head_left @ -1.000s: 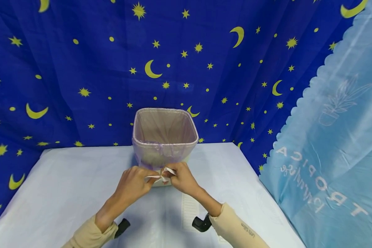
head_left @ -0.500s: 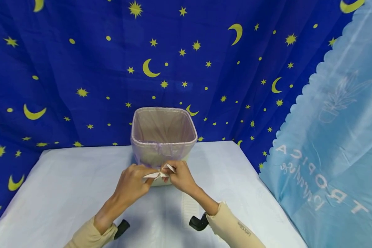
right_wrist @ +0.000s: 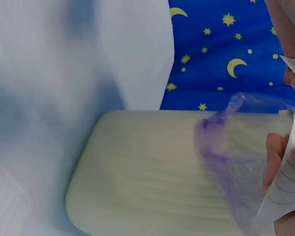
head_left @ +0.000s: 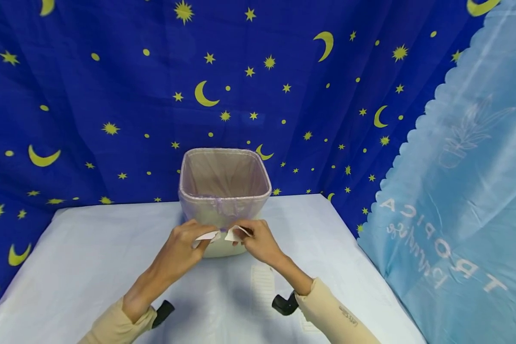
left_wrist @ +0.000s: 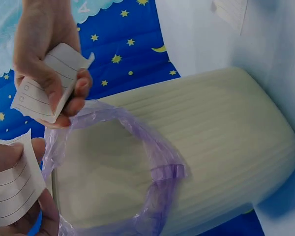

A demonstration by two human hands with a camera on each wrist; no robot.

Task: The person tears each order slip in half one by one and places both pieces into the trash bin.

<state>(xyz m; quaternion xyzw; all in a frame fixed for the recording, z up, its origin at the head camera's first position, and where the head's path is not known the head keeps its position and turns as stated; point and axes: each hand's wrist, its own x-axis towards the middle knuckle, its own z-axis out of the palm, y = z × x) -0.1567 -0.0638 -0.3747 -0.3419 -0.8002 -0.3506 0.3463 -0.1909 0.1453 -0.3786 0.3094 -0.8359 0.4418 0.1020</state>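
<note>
Now, low centre of the head view: my left hand pinches one piece of lined paper, my right hand pinches a second piece, a gap between them, before the wastebasket with its purple plastic liner.

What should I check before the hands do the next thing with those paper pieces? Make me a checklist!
1. Left hand pinching its left piece: ok.
2. Right hand pinching its right piece: ok.
3. Pieces fully apart: ok, a gap shows between them.
4. Bin standing upright, with the purple bag folded over its rim: ok.
5. Hands above the bin's opening, if the pieces go in there: not ok, the hands are in front of it.
6. Bottom of the bin free of other things: cannot tell, it's hidden.
</note>
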